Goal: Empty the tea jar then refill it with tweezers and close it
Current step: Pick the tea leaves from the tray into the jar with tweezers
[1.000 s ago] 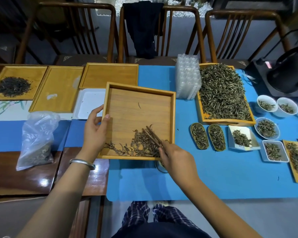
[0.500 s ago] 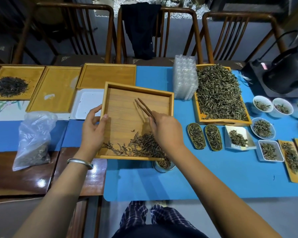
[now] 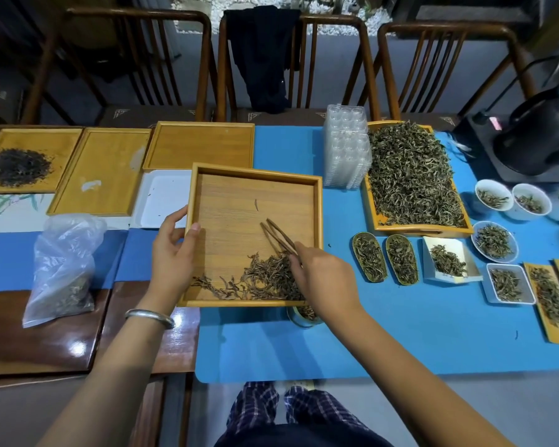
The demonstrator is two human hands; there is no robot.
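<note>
The emptying looks done: the loose tea lies heaped along the near edge of the square wooden tray, and the refill seems to be in progress. The jar sits on the blue mat just under the tray's near right corner, mostly hidden by the tray rim and the right wrist; some leaves show inside it, so part of the tea appears to be back already. How full it is cannot be told from here.

The left hand grips the tray's left rim, thumb over the inside, fingers curled around the outer wall, and seems to hold the tray tipped toward the person. The right hand pinches the wooden tweezers, whose tips point up and away across the bare tray floor, their rear end at the heap's edge. Whether the tips are pressed together is hard to say; they carry no leaves.

So the heap lies between the two hands, right beside the right knuckles, and the jar is directly below that hand. Most of the pile is left to move, and no lid can be made out anywhere, so closing is still ahead.
</note>
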